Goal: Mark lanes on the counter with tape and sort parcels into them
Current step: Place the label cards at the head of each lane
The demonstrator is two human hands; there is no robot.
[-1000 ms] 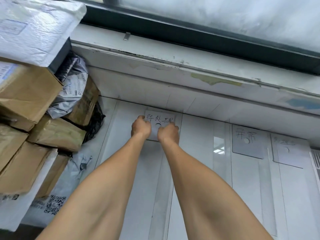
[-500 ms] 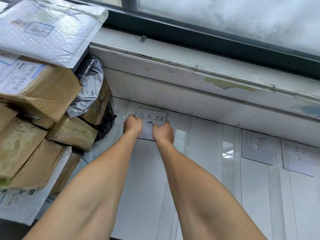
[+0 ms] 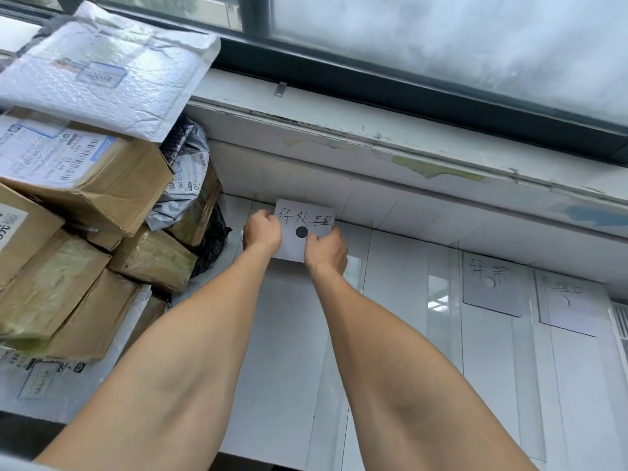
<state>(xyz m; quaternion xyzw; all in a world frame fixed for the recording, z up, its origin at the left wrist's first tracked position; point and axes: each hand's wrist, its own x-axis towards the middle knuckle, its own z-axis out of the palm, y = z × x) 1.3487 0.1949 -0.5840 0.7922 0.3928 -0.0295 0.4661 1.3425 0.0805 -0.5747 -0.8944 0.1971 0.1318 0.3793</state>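
A handwritten label card (image 3: 306, 215) is held at the far edge of the white desk (image 3: 390, 300), close under the window sill (image 3: 373, 130), with both arms stretched straight ahead. The card's left edge is gripped by the curled fingers of the left hand (image 3: 261, 232), while its lower right corner is pinched by the right hand (image 3: 326, 249), the thumb set just beside a dark round spot on the card. The card's long axis is seen running left to right, along the wall, and its writing faces the camera; whether it lies flat or is tipped up against the wall cannot be told. Two more label cards (image 3: 492, 287) are laid on the desk well apart to the right. The unsorted parcels are stacked to the left, led by a taped cardboard box (image 3: 85, 175) under a white bubble mailer (image 3: 108, 73), and are nearer the left hand than the right. The labelling step is judged to be under way, with sorting not yet begun; the first reach for a parcel would most naturally fall to the left hand.
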